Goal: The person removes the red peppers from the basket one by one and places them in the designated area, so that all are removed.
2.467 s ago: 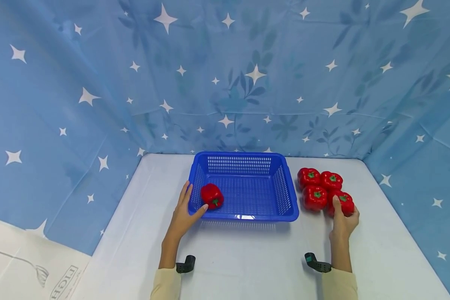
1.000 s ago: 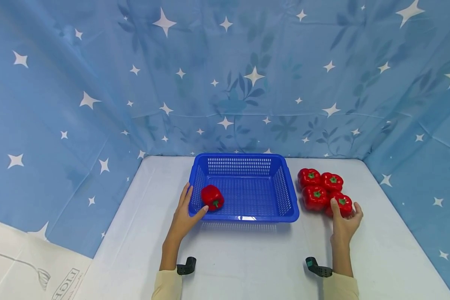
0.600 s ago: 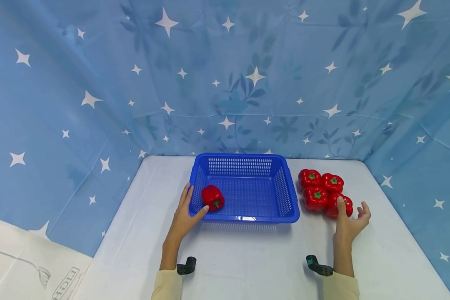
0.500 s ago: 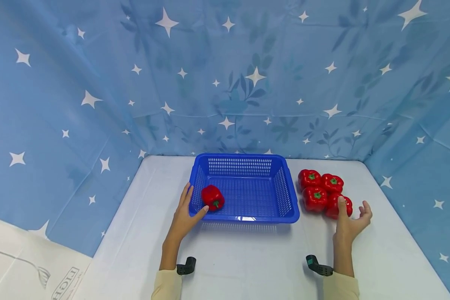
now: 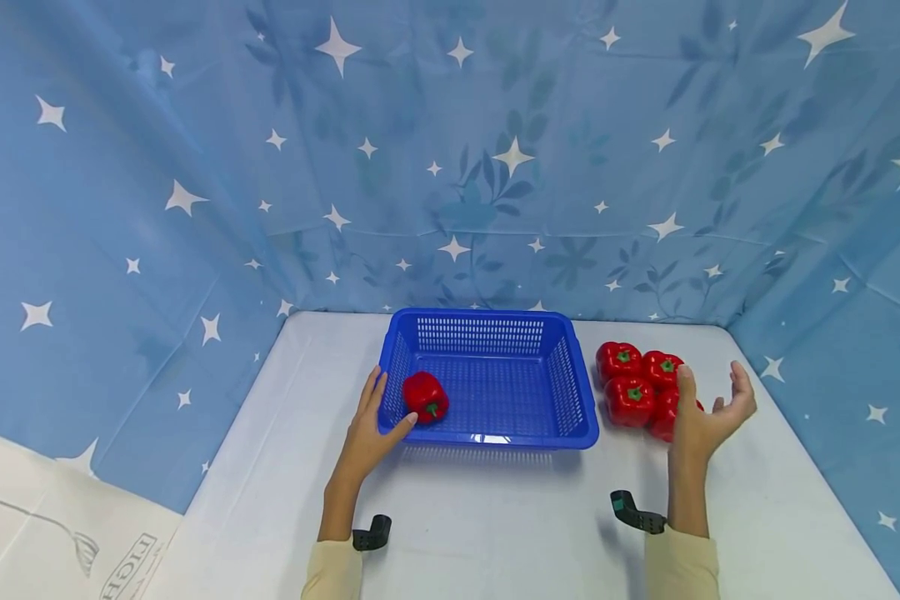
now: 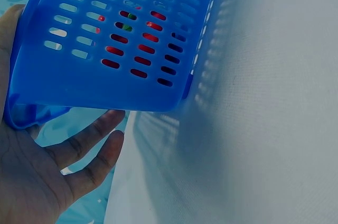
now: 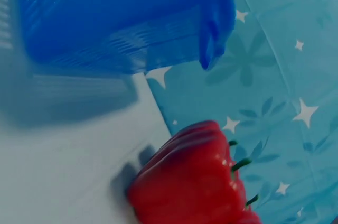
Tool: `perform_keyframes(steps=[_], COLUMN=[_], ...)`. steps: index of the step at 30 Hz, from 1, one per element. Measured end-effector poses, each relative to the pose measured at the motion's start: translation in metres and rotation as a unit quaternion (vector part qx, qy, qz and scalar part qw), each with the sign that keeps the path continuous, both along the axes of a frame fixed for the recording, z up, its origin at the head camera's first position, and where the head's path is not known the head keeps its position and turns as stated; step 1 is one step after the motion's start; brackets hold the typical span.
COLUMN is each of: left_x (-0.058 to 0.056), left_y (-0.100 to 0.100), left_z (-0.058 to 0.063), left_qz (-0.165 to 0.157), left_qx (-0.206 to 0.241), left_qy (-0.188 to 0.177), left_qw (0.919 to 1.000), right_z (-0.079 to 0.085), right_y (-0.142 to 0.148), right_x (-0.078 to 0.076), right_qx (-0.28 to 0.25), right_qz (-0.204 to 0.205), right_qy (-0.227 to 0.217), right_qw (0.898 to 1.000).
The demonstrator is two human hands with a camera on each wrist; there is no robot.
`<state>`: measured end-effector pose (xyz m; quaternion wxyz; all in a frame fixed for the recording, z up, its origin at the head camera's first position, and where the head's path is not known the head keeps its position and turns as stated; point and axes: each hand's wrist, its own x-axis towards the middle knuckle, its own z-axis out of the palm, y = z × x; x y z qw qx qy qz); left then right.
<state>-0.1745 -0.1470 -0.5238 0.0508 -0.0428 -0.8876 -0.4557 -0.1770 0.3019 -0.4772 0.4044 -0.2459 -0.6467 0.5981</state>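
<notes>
A blue plastic basket (image 5: 502,379) stands at the back middle of the table, with one red bell pepper (image 5: 424,393) lying in its left front corner. My left hand (image 5: 366,432) rests on that corner, thumb along the front rim and fingers straight by the left wall. In the left wrist view, red and green show through the wall slots. Several more bell peppers (image 5: 630,402) sit bunched right of the basket. Beside and over the front right pepper (image 5: 664,415) is my right hand (image 5: 708,421), fingers spread and holding nothing; it partly hides that pepper.
White cloth covers the table (image 5: 487,508). A blue star-patterned curtain (image 5: 390,192) hangs behind it and along both sides. Each wrist carries a black camera mount (image 5: 372,532). At the lower left lies a printed white surface (image 5: 52,533).
My right hand has let go of the front right pepper, opened and moved up and to the right. That pepper has shifted slightly towards the others. The left hand stays at the basket corner.
</notes>
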Motion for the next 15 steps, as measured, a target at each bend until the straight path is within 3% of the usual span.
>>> perform_keyframes(steps=[8, 11, 15], left_x=[0.001, 0.002, 0.002], left_y=[-0.001, 0.000, 0.000], left_z=[0.000, 0.001, 0.001], left_qz=[0.001, 0.001, 0.001], left_qx=[0.005, 0.003, 0.003], left_qy=[-0.002, -0.005, -0.003], left_qw=[1.0000, 1.0000, 1.0000], right_z=[0.021, 0.031, 0.045], right_y=[-0.015, -0.023, -0.033], right_x=[-0.016, -0.019, -0.027], right_qx=[0.050, 0.061, 0.055], right_qz=[0.095, 0.149, 0.240], right_qy=[0.024, 0.033, 0.035], right_qw=[0.994, 0.986, 0.968])
